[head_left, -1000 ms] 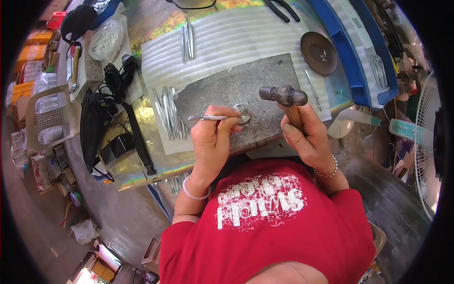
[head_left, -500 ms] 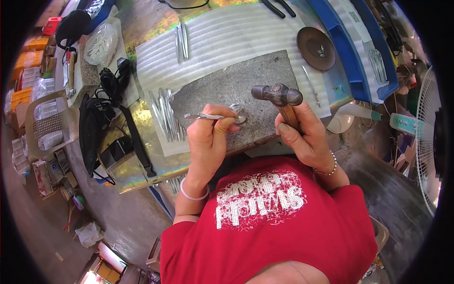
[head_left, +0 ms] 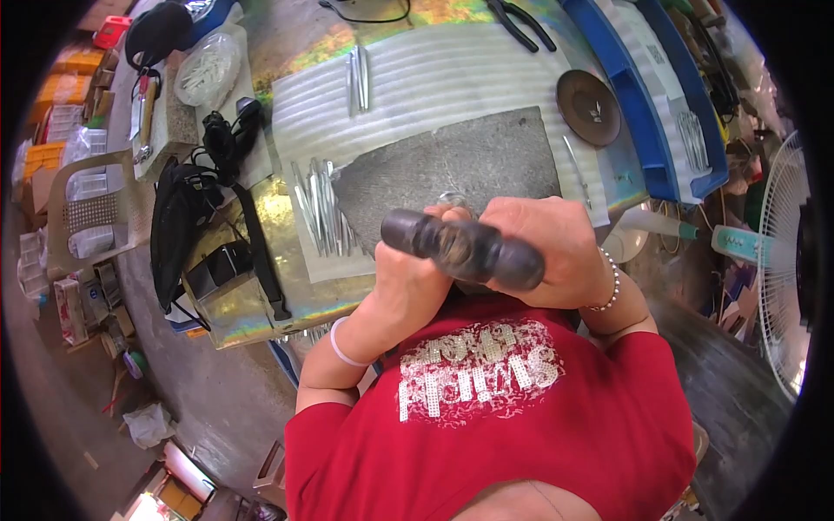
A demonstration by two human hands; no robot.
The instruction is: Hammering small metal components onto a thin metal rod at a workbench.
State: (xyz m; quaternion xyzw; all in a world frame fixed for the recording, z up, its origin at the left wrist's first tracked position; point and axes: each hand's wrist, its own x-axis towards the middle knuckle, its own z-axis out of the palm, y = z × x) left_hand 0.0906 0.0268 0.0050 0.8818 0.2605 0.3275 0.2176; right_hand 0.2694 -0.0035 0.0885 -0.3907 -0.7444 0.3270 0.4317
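My right hand (head_left: 560, 247) is closed around a hammer, whose dark, ball-ended metal head (head_left: 465, 250) is raised high and looms large. That head hides part of my left hand (head_left: 408, 286), which is at the near edge of a grey stone slab (head_left: 452, 156). My left fingertips show just beyond the hammer head, beside a small shiny round piece (head_left: 452, 200) on the slab. The slim silvery metal piece pinched in my left hand a moment ago is now out of sight behind the hammer.
Several slim silvery metal pieces (head_left: 323, 213) lie left of the slab; a smaller bunch (head_left: 358, 80) lies beyond. A brown dish (head_left: 588, 106), black-handled pliers (head_left: 521, 24) and a blue tray (head_left: 638, 113) stand farther right. Black bag straps (head_left: 256, 247) hang over the left table edge. A fan (head_left: 782, 260) is at right.
My right hand has brought the hammer up and leftward, over my left hand. My left hand has drawn slightly closer and to the right. The view has shifted a little.
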